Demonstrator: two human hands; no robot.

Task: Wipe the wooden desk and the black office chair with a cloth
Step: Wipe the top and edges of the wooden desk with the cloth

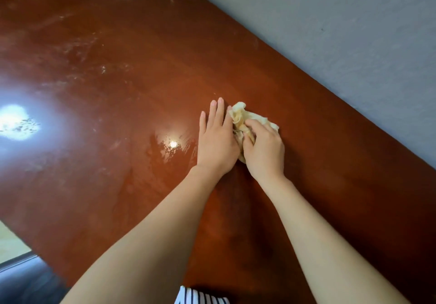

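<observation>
A glossy reddish-brown wooden desk fills most of the head view. A crumpled pale yellow cloth lies on it right of centre. My right hand grips the cloth from above with curled fingers. My left hand lies flat on the desk with straight fingers, its inner edge touching the cloth. Dusty smears mark the desk's far left part. A dark rounded part of the black office chair shows at the bottom left corner.
A grey wall runs along the desk's far edge at the upper right. Bright light reflections glare on the desk at the left. A strip of pale floor shows beyond the desk's near left edge.
</observation>
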